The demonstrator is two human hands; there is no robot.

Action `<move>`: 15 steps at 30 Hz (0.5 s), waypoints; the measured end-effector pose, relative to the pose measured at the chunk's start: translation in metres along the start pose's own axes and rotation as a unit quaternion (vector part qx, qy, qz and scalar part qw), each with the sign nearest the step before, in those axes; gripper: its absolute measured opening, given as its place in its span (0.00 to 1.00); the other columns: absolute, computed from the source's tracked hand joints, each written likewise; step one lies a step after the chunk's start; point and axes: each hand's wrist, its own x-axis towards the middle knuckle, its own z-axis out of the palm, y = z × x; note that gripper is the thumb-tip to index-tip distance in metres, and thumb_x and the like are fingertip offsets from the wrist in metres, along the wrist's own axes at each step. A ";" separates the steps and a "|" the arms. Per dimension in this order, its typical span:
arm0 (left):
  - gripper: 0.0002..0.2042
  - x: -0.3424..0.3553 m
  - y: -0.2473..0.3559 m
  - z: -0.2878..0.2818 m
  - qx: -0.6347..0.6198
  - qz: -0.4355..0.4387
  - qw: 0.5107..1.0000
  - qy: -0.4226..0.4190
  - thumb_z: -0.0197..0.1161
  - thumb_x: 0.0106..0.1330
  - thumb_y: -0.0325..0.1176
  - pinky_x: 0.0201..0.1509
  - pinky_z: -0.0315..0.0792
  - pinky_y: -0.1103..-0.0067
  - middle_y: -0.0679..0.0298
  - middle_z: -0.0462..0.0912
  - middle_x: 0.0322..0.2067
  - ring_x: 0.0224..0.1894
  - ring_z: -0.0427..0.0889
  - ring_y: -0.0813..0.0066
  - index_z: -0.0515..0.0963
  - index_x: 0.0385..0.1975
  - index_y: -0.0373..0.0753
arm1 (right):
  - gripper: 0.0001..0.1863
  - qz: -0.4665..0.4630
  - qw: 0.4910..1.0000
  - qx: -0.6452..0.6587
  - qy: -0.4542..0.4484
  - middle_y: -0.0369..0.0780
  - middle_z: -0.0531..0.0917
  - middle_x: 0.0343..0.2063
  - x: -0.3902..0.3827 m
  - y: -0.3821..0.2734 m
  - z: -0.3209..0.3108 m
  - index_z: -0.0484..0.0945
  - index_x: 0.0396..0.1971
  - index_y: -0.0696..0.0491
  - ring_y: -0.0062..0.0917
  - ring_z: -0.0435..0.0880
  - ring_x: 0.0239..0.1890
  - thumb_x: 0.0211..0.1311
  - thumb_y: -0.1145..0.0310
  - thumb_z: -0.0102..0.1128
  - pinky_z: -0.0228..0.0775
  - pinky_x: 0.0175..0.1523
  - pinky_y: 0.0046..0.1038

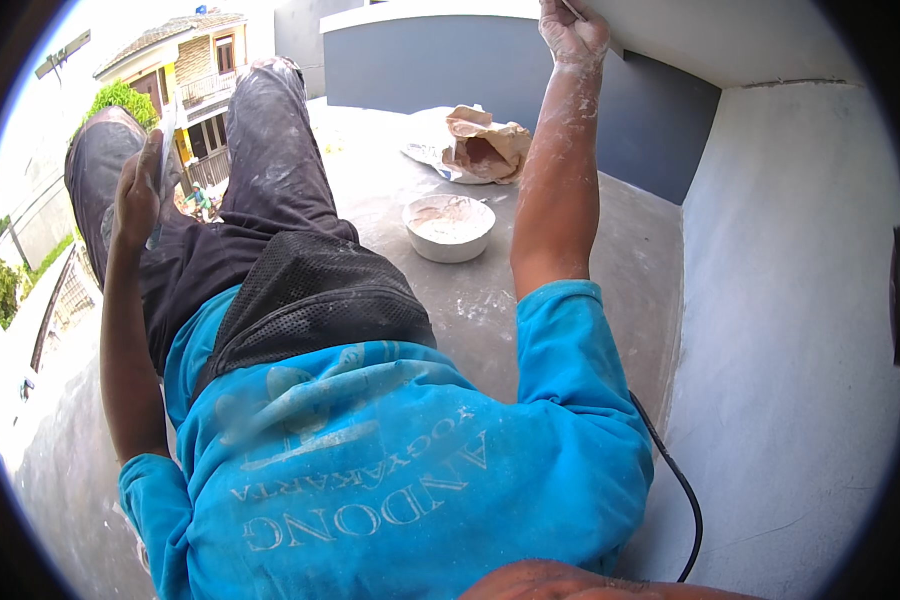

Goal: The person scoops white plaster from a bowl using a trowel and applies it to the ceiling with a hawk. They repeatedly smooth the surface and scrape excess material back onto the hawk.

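Observation:
My right hand, coated with white powder, is raised at the top edge against the pale overhang. Its fingers are closed round a thin, light-coloured tool; the tool's working end is out of the picture. At the far left, beside my bent knees, my left hand grips a thin pale plate seen nearly edge-on, so its exact kind is unclear. Between my legs and right arm stands a white bowl with whitish paste inside, apart from both hands.
An opened paper sack lies behind the bowl on the grey, spattered floor. A dark grey wall closes the back, and a pale wall rises at right. One black cable runs beside my right shoulder. Beyond the left edge, a house shows.

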 end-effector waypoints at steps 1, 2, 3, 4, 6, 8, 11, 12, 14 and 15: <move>0.15 0.003 -0.003 -0.007 -0.013 -0.008 1.000 -0.027 0.48 0.77 0.36 0.40 0.74 0.86 0.67 0.75 0.38 0.36 0.75 0.85 0.75 0.55 0.39 | 0.22 -0.025 0.994 -0.110 -0.002 0.62 0.69 0.59 -0.006 -0.002 0.012 0.63 0.55 0.78 0.49 0.69 0.63 0.61 0.86 0.48 0.63 0.70 0.42; 0.14 0.005 -0.001 -0.012 -0.025 -0.015 0.998 -0.055 0.49 0.76 0.37 0.38 0.73 0.86 0.68 0.75 0.36 0.34 0.74 0.86 0.77 0.51 0.38 | 0.23 -0.051 0.975 -0.218 -0.005 0.63 0.68 0.59 -0.012 -0.005 0.025 0.61 0.56 0.79 0.49 0.68 0.64 0.61 0.86 0.48 0.62 0.70 0.41; 0.12 0.005 -0.001 -0.014 -0.019 -0.013 0.998 -0.060 0.49 0.76 0.38 0.35 0.72 0.87 0.68 0.75 0.33 0.31 0.73 0.87 0.77 0.47 0.39 | 0.23 -0.077 0.943 -0.323 -0.007 0.63 0.67 0.60 -0.017 -0.007 0.034 0.60 0.56 0.79 0.49 0.67 0.64 0.61 0.86 0.48 0.62 0.71 0.41; 0.12 0.006 0.003 -0.013 -0.014 -0.011 0.997 -0.069 0.50 0.76 0.39 0.33 0.71 0.88 0.69 0.74 0.31 0.29 0.72 0.88 0.78 0.43 0.39 | 0.24 -0.104 0.899 -0.426 -0.006 0.64 0.66 0.60 -0.021 -0.010 0.037 0.59 0.57 0.80 0.49 0.66 0.65 0.61 0.86 0.47 0.61 0.71 0.41; 0.13 0.002 0.016 0.009 0.031 0.009 0.999 -0.044 0.51 0.75 0.41 0.28 0.67 0.89 0.71 0.72 0.25 0.23 0.69 0.89 0.77 0.35 0.41 | 0.27 0.015 0.997 0.077 -0.002 0.65 0.61 0.63 -0.009 -0.027 0.005 0.53 0.58 0.82 0.49 0.60 0.68 0.60 0.88 0.45 0.56 0.74 0.40; 0.13 -0.003 0.012 0.029 0.034 0.095 0.992 0.074 0.52 0.75 0.41 0.25 0.65 0.89 0.73 0.71 0.23 0.20 0.65 0.90 0.75 0.31 0.41 | 0.32 0.076 0.933 0.349 -0.035 0.66 0.53 0.66 -0.008 -0.042 0.003 0.45 0.61 0.82 0.49 0.50 0.72 0.57 0.90 0.43 0.47 0.77 0.40; 0.14 -0.010 0.028 0.031 -0.024 0.048 0.997 0.048 0.52 0.75 0.42 0.24 0.63 0.89 0.74 0.69 0.22 0.19 0.63 0.90 0.74 0.29 0.42 | 0.32 0.085 0.916 0.384 -0.079 0.65 0.54 0.66 -0.028 -0.070 0.010 0.45 0.62 0.81 0.51 0.49 0.72 0.57 0.89 0.43 0.47 0.76 0.43; 0.14 -0.011 0.033 0.030 -0.053 0.002 0.999 0.004 0.52 0.75 0.42 0.24 0.62 0.89 0.74 0.69 0.22 0.20 0.63 0.90 0.74 0.29 0.41 | 0.33 0.069 0.928 0.352 -0.106 0.64 0.54 0.66 -0.035 -0.076 0.008 0.45 0.62 0.80 0.51 0.50 0.72 0.57 0.89 0.44 0.48 0.76 0.42; 0.17 -0.009 0.026 0.023 0.020 0.014 1.000 0.008 0.48 0.77 0.42 0.31 0.65 0.87 0.71 0.69 0.26 0.25 0.64 0.87 0.76 0.40 0.34 | 0.33 0.039 0.944 0.287 -0.160 0.63 0.53 0.67 -0.045 -0.079 0.006 0.46 0.63 0.78 0.51 0.50 0.71 0.57 0.89 0.45 0.49 0.76 0.42; 0.20 -0.009 0.024 0.020 0.057 0.019 0.998 0.010 0.45 0.78 0.42 0.35 0.67 0.86 0.69 0.70 0.28 0.28 0.65 0.86 0.77 0.46 0.30 | 0.34 0.020 0.961 0.245 -0.126 0.63 0.53 0.67 -0.043 -0.075 -0.004 0.47 0.63 0.78 0.51 0.51 0.71 0.57 0.89 0.45 0.49 0.76 0.42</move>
